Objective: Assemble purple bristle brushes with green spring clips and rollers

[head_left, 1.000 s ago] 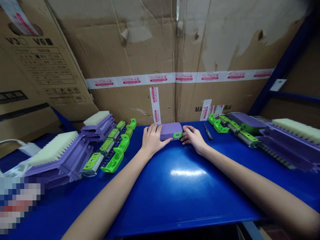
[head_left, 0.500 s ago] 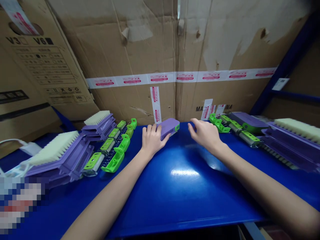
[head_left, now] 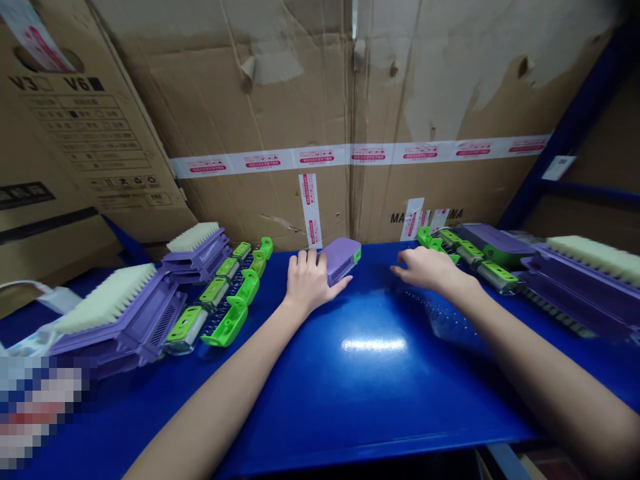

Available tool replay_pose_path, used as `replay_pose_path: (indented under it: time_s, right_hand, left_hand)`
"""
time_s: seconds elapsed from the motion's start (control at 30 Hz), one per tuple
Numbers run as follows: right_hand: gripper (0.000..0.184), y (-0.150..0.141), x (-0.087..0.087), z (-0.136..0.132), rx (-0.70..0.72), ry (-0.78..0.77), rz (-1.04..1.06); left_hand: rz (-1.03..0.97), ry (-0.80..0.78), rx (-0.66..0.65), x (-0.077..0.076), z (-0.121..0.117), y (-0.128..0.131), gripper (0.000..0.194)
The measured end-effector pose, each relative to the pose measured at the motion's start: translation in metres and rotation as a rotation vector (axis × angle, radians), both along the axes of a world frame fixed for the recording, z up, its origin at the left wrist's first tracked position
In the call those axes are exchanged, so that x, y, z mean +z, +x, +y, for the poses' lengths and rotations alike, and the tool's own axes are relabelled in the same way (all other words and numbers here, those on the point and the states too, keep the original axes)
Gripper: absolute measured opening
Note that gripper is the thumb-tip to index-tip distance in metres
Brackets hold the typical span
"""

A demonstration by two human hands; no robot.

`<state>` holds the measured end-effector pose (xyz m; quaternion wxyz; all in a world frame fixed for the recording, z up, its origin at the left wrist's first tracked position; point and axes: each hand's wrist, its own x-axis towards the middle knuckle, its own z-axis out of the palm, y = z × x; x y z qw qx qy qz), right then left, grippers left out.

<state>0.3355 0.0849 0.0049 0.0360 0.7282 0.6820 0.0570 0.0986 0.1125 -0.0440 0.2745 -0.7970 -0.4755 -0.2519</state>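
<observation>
In the head view my left hand (head_left: 307, 283) is wrapped over the near left side of a purple rectangular case (head_left: 341, 260) with vent slots and a green end, which rests on the blue surface (head_left: 370, 393). My right hand (head_left: 427, 268) hovers to the right of the case, with its fingers loosely bent and a little apart, and nothing shows in them. Close beyond it lie bright green brackets (head_left: 434, 241). Under my right forearm is a clear plastic piece (head_left: 453, 327) with small points, partly hidden.
At left stand purple housings (head_left: 133, 323) with cream bristle pads (head_left: 113, 297), beside green-topped metal-sided blocks (head_left: 187, 325) and green brackets (head_left: 233, 320). At right are more green-topped blocks (head_left: 495, 275), a purple case (head_left: 495, 240) and purple housings (head_left: 575, 283). A cardboard wall (head_left: 280, 200) closes off the back.
My right hand has moved to the right, away from the purple case and closer to the green brackets. My left hand stays on the case, which is turned slightly and nearer.
</observation>
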Motion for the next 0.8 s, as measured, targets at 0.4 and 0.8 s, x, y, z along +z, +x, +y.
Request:
replay_pose_path:
  time_s: [0.4, 0.8]
  right_hand:
    - [0.041, -0.015, -0.005, -0.006, 0.080, -0.094, -0.023]
    - [0.042, 0.001, 0.002, -0.010, 0.170, -0.286, 0.047]
  left_hand:
    - [0.118, 0.019, -0.159, -0.007, -0.001, 0.002, 0.069]
    - [0.108, 0.093, -0.210, -0.008, 0.001, 0.002, 0.056]
